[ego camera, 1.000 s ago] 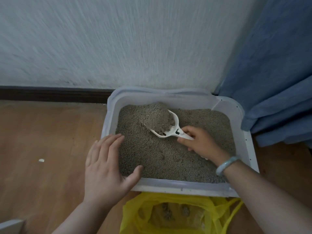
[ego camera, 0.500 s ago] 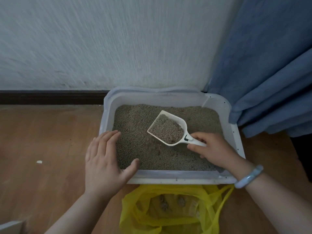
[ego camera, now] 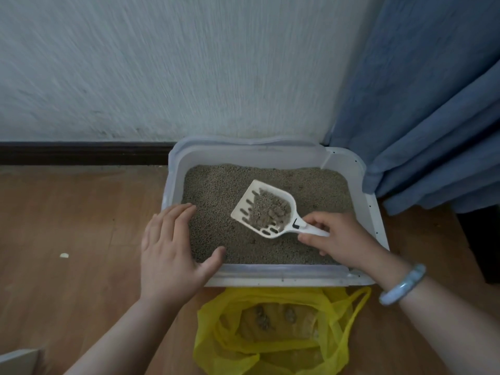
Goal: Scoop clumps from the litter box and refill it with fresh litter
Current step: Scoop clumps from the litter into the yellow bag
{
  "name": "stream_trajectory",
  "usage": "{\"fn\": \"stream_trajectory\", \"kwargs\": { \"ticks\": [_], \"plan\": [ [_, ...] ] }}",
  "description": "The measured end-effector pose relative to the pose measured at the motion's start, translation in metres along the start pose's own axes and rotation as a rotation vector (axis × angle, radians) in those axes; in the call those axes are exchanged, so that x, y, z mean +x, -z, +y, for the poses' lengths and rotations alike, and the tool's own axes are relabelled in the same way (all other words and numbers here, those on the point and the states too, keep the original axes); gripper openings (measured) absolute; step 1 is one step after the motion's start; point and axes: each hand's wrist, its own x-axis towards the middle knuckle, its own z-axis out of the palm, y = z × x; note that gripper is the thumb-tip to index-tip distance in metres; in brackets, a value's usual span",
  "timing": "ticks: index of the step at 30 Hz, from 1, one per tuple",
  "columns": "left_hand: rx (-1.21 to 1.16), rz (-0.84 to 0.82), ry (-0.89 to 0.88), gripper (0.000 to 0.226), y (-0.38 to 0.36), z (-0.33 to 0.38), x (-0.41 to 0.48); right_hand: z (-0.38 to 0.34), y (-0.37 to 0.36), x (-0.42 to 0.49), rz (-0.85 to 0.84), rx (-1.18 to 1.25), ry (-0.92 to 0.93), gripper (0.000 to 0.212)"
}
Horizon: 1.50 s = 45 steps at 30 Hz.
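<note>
On the wood floor point(ego camera: 67, 226), against the wall point(ego camera: 162, 63), the litter box point(ego camera: 273, 277) sat with a blue curtain point(ego camera: 433, 104) hanging just beside its right side. Grey litter point(ego camera: 216, 185) covered its bottom. The right hand point(ego camera: 341, 239) gripped the handle of the white scoop point(ego camera: 247, 197), fingers curled round it, and held the slotted scoop above the litter near the middle of the box, tilted with its open mouth toward the far left. A small heap of clumps point(ego camera: 270, 209) and loose grains lay in the scoop. A pale bracelet point(ego camera: 403, 285) circled the right wrist.

The left hand point(ego camera: 170, 247) lay flat over the near left corner of the box, fingers straight and spread, with the thumb across the front rim and the fingertips over the litter; whether they touched the litter could not be told. The two hands were well apart.

Just in front of the box a yellow bag point(ego camera: 338, 334) lay open on the floor, touching the front rim, with a few dark lumps point(ego camera: 263, 319) inside. A small white scrap point(ego camera: 64, 255) lay on the floor to the left, and a dark baseboard point(ego camera: 81, 152) ran along the wall.
</note>
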Motion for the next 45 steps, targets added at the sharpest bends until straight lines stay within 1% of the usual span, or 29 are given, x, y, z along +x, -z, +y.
{"fn": "stream_trajectory", "kwargs": {
  "ticks": [8, 14, 19, 21, 23, 27, 31, 33, 36, 38, 41, 45],
  "plan": [
    [0.002, -0.026, 0.003, 0.076, 0.0, -0.001, 0.0, -0.004, 0.001, -0.008, -0.006, 0.018, -0.047, 0.02],
    [0.013, -0.046, 0.006, 0.08, 0.003, 0.001, -0.001, -0.011, 0.001, -0.012, -0.074, 0.019, -0.106, 0.023],
    [0.016, -0.053, -0.002, 0.081, 0.003, 0.0, -0.001, -0.016, 0.006, -0.02, -0.111, 0.203, -0.161, 0.018],
    [0.018, -0.058, 0.0, 0.083, 0.003, 0.001, -0.001, -0.014, 0.01, -0.027, -0.128, 0.257, -0.146, 0.018],
    [0.019, -0.061, 0.001, 0.083, 0.003, 0.001, -0.001, -0.013, 0.014, -0.035, -0.143, 0.254, -0.097, 0.019],
    [0.021, -0.071, 0.004, 0.084, 0.003, 0.001, -0.001, -0.014, 0.018, -0.051, -0.107, 0.299, -0.013, 0.025],
    [0.023, -0.077, 0.012, 0.084, 0.002, -0.001, -0.002, -0.008, 0.023, -0.066, -0.099, 0.23, 0.022, 0.028],
    [0.028, -0.076, 0.014, 0.085, 0.002, -0.001, -0.001, -0.007, 0.026, -0.075, -0.153, 0.292, 0.026, 0.028],
    [0.028, -0.078, 0.018, 0.085, 0.002, -0.001, -0.001, -0.005, 0.028, -0.091, -0.306, 0.388, 0.017, 0.026],
    [0.021, -0.08, 0.021, 0.086, 0.002, 0.0, -0.001, -0.001, 0.025, -0.098, -0.415, 0.379, 0.008, 0.026],
    [0.017, -0.073, 0.022, 0.085, 0.002, 0.001, -0.002, 0.008, 0.016, -0.102, -0.522, 0.327, -0.016, 0.03],
    [0.02, -0.071, 0.025, 0.086, 0.002, 0.002, -0.002, 0.02, 0.004, -0.1, -0.596, 0.09, 0.002, 0.03]
  ]
}}
